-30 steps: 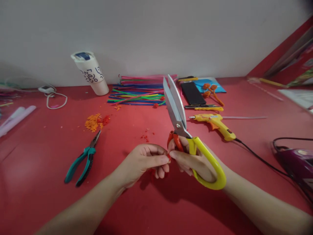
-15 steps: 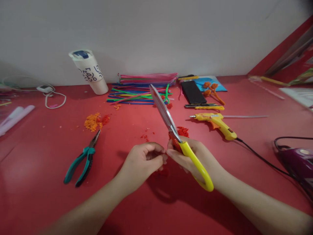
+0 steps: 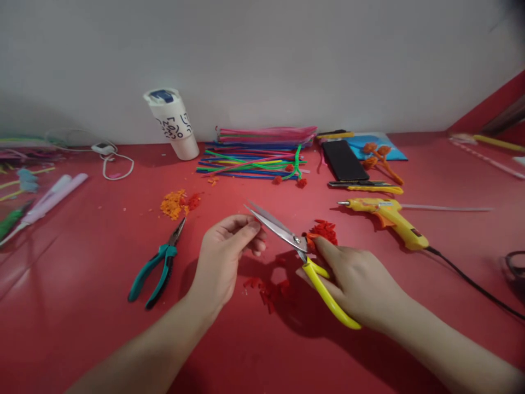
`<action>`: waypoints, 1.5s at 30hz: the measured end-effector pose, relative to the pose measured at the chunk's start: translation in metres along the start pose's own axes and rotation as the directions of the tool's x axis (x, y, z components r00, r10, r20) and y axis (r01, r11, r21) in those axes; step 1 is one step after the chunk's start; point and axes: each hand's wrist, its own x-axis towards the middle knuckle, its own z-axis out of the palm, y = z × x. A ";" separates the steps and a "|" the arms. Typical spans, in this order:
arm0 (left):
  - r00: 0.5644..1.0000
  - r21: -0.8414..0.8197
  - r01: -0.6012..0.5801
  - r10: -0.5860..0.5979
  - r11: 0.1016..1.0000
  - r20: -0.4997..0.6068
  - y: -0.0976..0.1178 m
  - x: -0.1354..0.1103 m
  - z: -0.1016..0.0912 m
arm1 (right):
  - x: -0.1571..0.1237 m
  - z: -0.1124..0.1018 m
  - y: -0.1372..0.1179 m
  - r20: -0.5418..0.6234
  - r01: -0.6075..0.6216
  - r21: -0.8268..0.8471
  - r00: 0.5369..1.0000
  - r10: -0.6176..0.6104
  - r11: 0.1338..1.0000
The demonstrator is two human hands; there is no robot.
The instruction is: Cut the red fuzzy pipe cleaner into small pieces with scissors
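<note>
My right hand [image 3: 361,284] holds yellow-handled scissors [image 3: 283,232], their blades slightly apart and pointing up to the left. The blade tips reach my left hand [image 3: 229,246], whose thumb and forefinger are pinched together. Whatever lies in that pinch is too small and hidden to make out. A pile of short red fuzzy pieces [image 3: 326,230] sits just beyond my right hand. More red pieces [image 3: 268,293] are scattered on the table below the scissors, partly in shadow.
On the red table [image 3: 246,350] lie teal pliers [image 3: 158,268], orange clippings [image 3: 173,204], a yellow glue gun [image 3: 385,216] with its cord, a black phone [image 3: 345,160] and a cutter knife [image 3: 361,185]. Coloured pipe cleaners [image 3: 246,161] and a white tumbler [image 3: 174,126] stand near the wall.
The scissors have swung from pointing upward to pointing left, and their tips are now at my left fingertips. My hands have moved apart, and the view has shifted left.
</note>
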 end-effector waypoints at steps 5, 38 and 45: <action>0.999 0.028 -0.039 0.039 0.999 -0.023 0.002 0.000 -0.001 | -0.001 0.005 0.001 -0.094 0.071 -0.098 0.992 -0.080 0.993; 0.993 0.066 -0.028 0.035 0.997 -0.108 0.006 -0.002 0.000 | 0.001 0.010 -0.003 -0.160 0.061 -0.173 0.983 -0.090 0.983; 0.993 0.074 -0.037 0.045 0.997 -0.105 0.006 -0.002 -0.001 | -0.001 0.010 -0.003 -0.136 0.046 -0.145 0.988 -0.066 0.988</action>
